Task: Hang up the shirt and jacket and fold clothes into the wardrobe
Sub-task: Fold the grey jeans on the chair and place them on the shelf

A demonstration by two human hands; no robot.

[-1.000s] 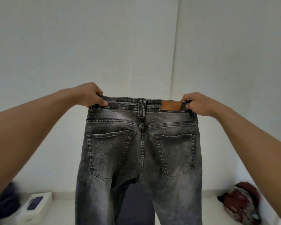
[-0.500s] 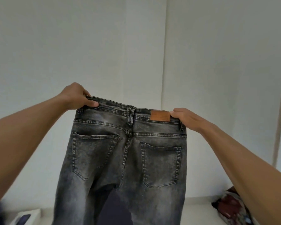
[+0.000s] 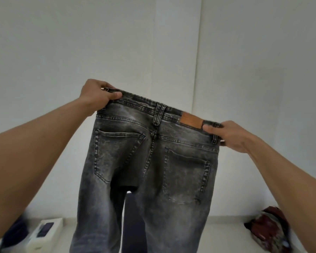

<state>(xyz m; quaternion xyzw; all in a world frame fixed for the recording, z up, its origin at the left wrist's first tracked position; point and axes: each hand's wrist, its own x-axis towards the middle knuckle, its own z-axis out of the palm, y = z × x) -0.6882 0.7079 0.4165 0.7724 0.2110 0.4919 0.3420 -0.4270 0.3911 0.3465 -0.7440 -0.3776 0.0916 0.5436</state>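
Grey jeans (image 3: pixel 153 161) hanging in mid-air, back pockets facing the wearer.
Left hand (image 3: pixel 97 94) gripping one waistband corner, right hand (image 3: pixel 232 136) pinching the other beside the brown patch (image 3: pixel 192 120). Level a second ago, the waistband is now tilting, left side rising. Probably shaking the jeans straight before folding; nothing is in the wardrobe yet.

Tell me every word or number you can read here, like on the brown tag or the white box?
Brown leather patch on the faded grey denim jeans: too blurred to read.
White box with a dark picture, lower left: too blurred to read.
No readable text anywhere.
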